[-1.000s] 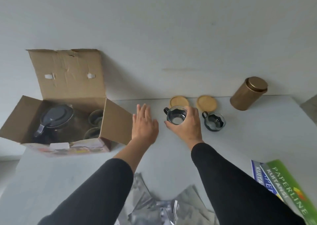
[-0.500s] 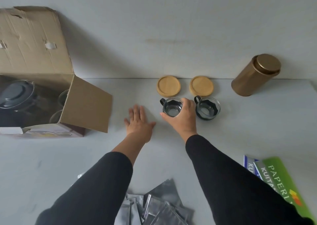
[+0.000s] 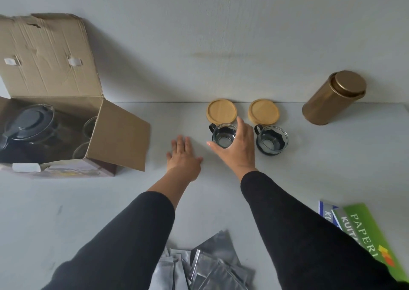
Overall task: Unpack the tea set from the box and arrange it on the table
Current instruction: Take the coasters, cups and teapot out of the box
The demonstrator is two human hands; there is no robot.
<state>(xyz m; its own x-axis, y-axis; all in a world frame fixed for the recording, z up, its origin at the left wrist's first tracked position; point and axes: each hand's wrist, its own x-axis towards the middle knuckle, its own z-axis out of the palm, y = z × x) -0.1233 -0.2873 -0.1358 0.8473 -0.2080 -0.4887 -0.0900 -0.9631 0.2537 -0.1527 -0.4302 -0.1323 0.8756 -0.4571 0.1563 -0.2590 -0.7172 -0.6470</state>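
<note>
The open cardboard box (image 3: 119,139) stands at the left with a dark-lidded glass teapot (image 3: 28,124) and two glasses (image 3: 89,126) inside. Two wooden coasters, left (image 3: 222,111) and right (image 3: 263,111), lie by the wall. In front of them stand two glass cups with dark holders. My right hand (image 3: 238,150) spans the left cup (image 3: 223,136), thumb and fingers around its rim, and the cup rests on the table. The right cup (image 3: 272,141) stands free beside it. My left hand (image 3: 183,157) lies flat on the table, fingers apart, holding nothing.
A gold lidded tin (image 3: 332,97) stands at the back right against the wall. Several silver foil packets (image 3: 208,267) lie at the near edge between my arms. Green and blue booklets (image 3: 363,230) lie at the near right. The box's side flap juts toward my left hand.
My right hand's fingers have spread looser around the left cup, which stays in front of the left coaster. The view has shifted, bringing the box further into sight. My left hand stays flat.
</note>
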